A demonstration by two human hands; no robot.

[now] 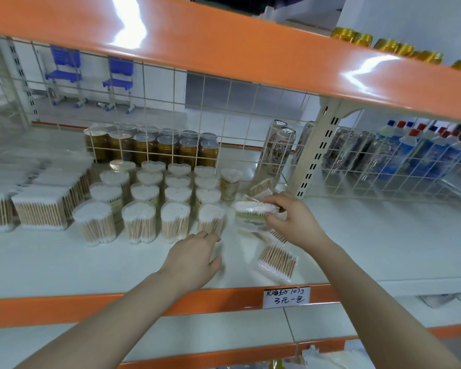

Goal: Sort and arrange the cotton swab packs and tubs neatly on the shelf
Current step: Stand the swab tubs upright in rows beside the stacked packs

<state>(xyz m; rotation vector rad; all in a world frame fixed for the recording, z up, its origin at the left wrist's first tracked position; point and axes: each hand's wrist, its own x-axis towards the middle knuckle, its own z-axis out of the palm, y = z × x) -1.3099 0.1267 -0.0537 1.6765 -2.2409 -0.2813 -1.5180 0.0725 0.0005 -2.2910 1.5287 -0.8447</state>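
Head view, frame centre: right hand (293,219) pinches a swab pack (253,214) beside the tubs (155,203), left hand (194,257) relaxed and empty; seemingly mid-placement, needing squaring.

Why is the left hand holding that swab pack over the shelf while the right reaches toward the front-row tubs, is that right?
Hands are swapped. The head view shows the right hand gripping the swab pack, while the left hand reaches toward the front-row tubs on the shelf.

The right hand (294,218) hides part of a swab pack (253,213); stacked packs (0,206) run off the shelf's left edge, blurred.
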